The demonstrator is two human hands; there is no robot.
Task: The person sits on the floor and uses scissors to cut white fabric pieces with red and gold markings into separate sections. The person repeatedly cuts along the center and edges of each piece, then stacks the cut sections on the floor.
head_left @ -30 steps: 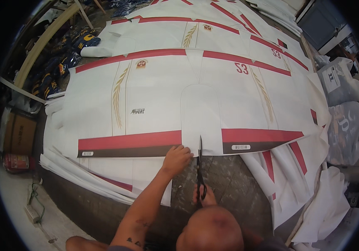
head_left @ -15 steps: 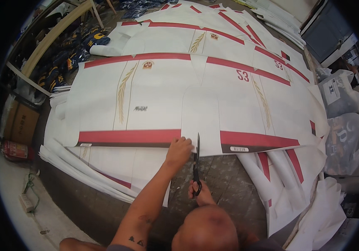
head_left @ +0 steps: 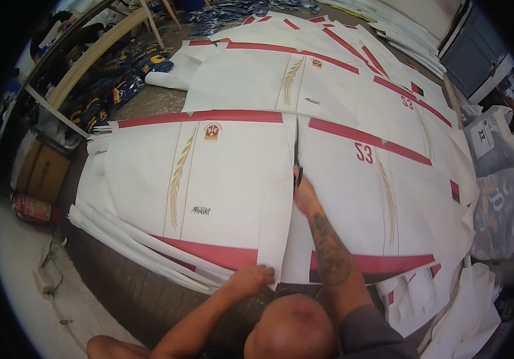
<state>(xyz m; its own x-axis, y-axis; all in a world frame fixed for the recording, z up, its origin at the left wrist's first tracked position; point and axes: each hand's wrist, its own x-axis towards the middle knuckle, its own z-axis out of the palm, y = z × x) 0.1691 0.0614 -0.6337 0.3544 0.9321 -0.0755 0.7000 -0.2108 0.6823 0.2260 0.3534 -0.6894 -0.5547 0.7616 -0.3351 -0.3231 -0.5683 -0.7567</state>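
Note:
My right hand is closed round dark scissors, reaching far up a long slit between two white printed panels. The left panel has red bands, a gold wheat-like stripe and a small crest; the right panel has similar bands and red numerals. My left hand pinches the lower edge of the left panel beside the slit. The scissors' handles are mostly hidden by the fingers. The top of a head shows between the two forearms at the lower edge.
More printed sheets cover the work surface behind. Dark packaged garments lie left beside a wooden rail. A cardboard box, red cylinder and power strip are at left. Translucent bags stand right of the sheets.
The scissors and my right hand moved far forward, opening the slit up to the top band. My left hand moved down toward me with the panels' lower edge, and the front sheets shifted nearer.

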